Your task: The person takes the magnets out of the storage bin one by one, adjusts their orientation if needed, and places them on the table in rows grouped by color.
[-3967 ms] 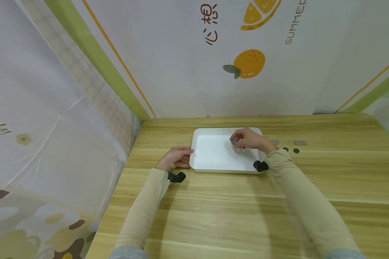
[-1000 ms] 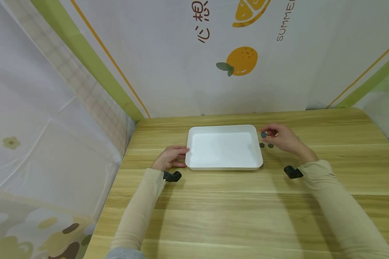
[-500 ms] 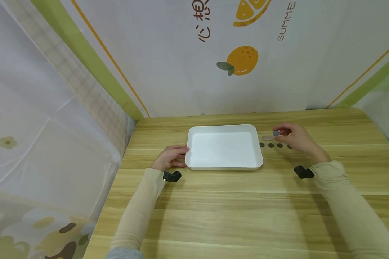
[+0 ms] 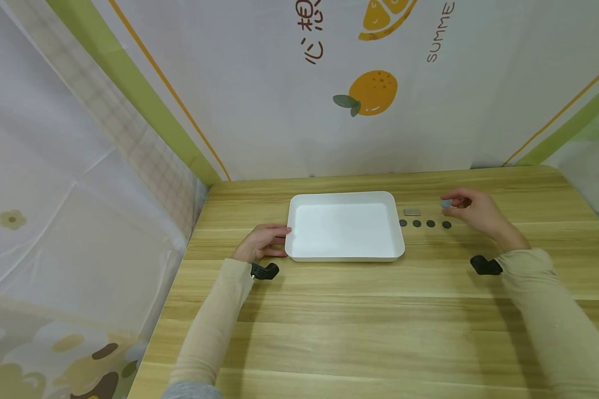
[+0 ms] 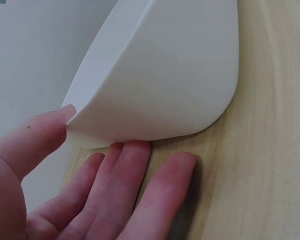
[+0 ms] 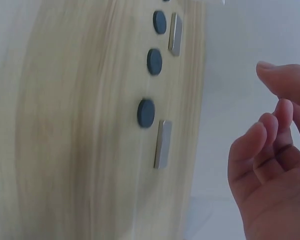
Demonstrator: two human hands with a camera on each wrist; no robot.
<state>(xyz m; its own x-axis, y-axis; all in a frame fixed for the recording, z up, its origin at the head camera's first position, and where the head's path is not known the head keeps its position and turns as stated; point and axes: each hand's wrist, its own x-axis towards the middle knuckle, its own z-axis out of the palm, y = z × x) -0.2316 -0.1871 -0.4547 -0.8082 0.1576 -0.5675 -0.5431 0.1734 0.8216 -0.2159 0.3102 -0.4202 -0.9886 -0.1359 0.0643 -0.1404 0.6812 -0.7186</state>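
Observation:
In the head view a white rectangular tray (image 4: 345, 227) sits on the wooden table. My left hand (image 4: 263, 244) holds it at its left side: the thumb is on the rim and the fingertips lie against the lower outer wall (image 5: 175, 75). To the tray's right, my right hand (image 4: 474, 210) pinches a small grey disc (image 4: 446, 203) between thumb and fingertips, above the table. Several dark discs (image 4: 431, 223) lie below it in a row. The right wrist view shows that hand (image 6: 275, 150) with the pinched disc hidden from sight.
Behind the row lie two flat silvery bars: one near the tray (image 4: 412, 212), and the other bar (image 6: 163, 145) visible in the right wrist view. The first dark disc (image 4: 403, 223) is right at the tray's edge. A printed white cloth (image 4: 259, 111) hangs behind the table (image 4: 349, 327).
My right hand was over the tray with a disc, then has moved rightward along the row, still pinching one. The bar near the tray is uncovered now. My left hand stays at the tray.

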